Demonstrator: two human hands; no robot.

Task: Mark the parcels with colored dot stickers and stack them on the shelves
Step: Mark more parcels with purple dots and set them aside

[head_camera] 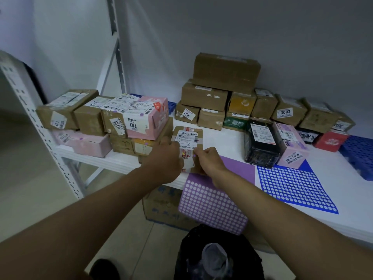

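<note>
Nearest the camera sits a black bin bag (219, 257) on the floor, below the front edge of the white shelf (228, 142). On that shelf, largest first: a brown carton stack (224, 87) against the back wall, a left-hand stack (105, 122) of brown and pink parcels, a purple dot-sticker sheet (214, 207) overhanging the edge, and a blue dot-sticker sheet (294, 186) beside it.

Between the two stacks, just right of the left-hand one, lies the small brown parcel (188, 144) being marked. The left hand (165, 158) grips its left side, fingers curled round the edge. The right hand (210, 158) pinches at its near face, where a purple dot (194, 156) shows at the fingertips; whether the dot is already stuck down I cannot tell.

Judging by its size, the parcel is probably light, and its cardboard walls look stiff enough to take a firm squeeze. Taped labels on top may be slick, so holding the bare cardboard sides with both hands seems the safer grip.
</note>
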